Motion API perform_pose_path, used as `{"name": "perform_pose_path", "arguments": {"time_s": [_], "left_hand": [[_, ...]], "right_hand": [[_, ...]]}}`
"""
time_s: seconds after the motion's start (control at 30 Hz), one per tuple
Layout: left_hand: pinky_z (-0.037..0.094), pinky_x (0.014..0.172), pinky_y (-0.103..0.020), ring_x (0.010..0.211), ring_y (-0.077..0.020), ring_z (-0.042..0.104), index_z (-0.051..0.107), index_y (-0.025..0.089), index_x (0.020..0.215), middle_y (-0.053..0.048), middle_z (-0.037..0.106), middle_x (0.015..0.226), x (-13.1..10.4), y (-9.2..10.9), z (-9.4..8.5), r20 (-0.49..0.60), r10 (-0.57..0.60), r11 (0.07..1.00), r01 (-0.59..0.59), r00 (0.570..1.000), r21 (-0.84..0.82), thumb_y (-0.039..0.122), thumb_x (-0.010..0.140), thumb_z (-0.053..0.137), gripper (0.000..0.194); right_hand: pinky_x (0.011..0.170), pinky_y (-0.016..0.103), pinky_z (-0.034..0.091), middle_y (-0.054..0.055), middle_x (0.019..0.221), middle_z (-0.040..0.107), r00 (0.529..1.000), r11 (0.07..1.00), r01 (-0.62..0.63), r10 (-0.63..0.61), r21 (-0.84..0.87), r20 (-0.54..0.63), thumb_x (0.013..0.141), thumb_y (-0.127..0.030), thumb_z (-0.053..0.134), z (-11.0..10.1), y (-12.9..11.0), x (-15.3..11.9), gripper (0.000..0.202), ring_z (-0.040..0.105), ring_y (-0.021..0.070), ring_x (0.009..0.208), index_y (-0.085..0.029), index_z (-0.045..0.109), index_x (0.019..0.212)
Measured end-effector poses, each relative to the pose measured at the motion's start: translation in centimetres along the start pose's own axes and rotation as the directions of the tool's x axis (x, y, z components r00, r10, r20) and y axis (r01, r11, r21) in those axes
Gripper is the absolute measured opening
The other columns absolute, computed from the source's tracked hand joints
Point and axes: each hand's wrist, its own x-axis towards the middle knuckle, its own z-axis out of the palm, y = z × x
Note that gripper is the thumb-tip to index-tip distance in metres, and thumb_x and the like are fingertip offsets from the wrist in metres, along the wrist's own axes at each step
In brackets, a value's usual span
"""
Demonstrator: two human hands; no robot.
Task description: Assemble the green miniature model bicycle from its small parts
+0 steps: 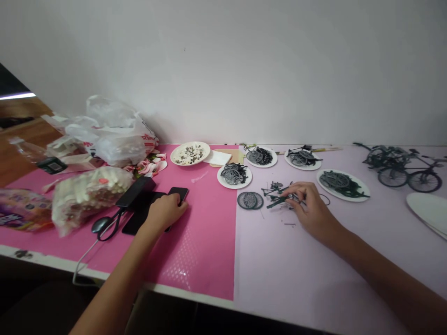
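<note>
My left hand (164, 211) lies over a black smartphone (182, 191) on the pink surface, fingers curled down around it and partly hidden. Under the wrist is another flat black device (134, 222). With thumb and fingers pinched, my right hand (309, 204) holds a dark green miniature bicycle part (277, 203) just above the pale lilac surface. Other thin dark bicycle pieces (272, 188) lie right by the fingertips. Two small spoked wheels (250, 200) rest flat to the left, and a short dark rod (289, 224) lies nearer me.
White plates of dark bicycle parts (234, 183) (261, 164) (303, 165) (363, 196) stand behind. Built model bicycles (407, 179) are at right, by blank plates (428, 211). Left are plastic bags (118, 139), a bag of pale sticks (87, 193), a black box (137, 191) and a bowl (178, 160).
</note>
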Motion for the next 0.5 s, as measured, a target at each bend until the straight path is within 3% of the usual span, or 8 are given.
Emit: {"name": "perform_pose_path", "arguments": {"time_s": [0.1, 0.37, 0.5], "left_hand": [[0.046, 0.069, -0.036, 0.082, -0.0326, 0.071, 0.065, 0.019, 0.082, -0.017, 0.076, 0.090, 0.0, 0.3, 0.3, -0.019, 0.020, 0.999, -0.020, 1.000, 0.027, 0.039, 0.094, 0.044, 0.031], [0.043, 0.067, -0.034, 0.085, -0.0324, 0.071, 0.064, 0.018, 0.091, -0.016, 0.075, 0.093, -1.0, 0.8, -0.3, -0.001, 0.023, 1.000, -0.023, 1.000, 0.017, 0.035, 0.100, 0.041, 0.030], [0.045, 0.070, -0.032, 0.091, -0.0261, 0.070, 0.062, 0.020, 0.101, -0.012, 0.072, 0.108, -3.2, 2.2, -0.2, -0.224, 0.061, 0.992, -0.083, 0.973, -0.092, 0.037, 0.103, 0.039, 0.029]], "right_hand": [[0.086, 0.051, 0.055, 0.008, 0.105, 0.070, 1.000, 1.000, -0.016, 0.016, 0.018, 0.014, 0.096, -0.014, 0.059, 0.0, 0.1, 0.0, 0.030, 0.065, 0.0312, 0.106, -0.029, 0.036, 0.087], [0.088, 0.053, 0.056, 0.008, 0.106, 0.068, 1.000, 1.000, -0.023, 0.023, -0.011, -0.010, 0.095, -0.014, 0.059, -0.2, 0.4, -0.1, 0.028, 0.065, 0.0315, 0.108, -0.029, 0.037, 0.087], [0.086, 0.052, 0.056, 0.008, 0.104, 0.069, 1.000, 1.000, -0.020, 0.020, 0.007, 0.001, 0.096, -0.014, 0.058, -0.2, 0.4, 0.0, 0.028, 0.065, 0.0314, 0.107, -0.029, 0.037, 0.088]]}}
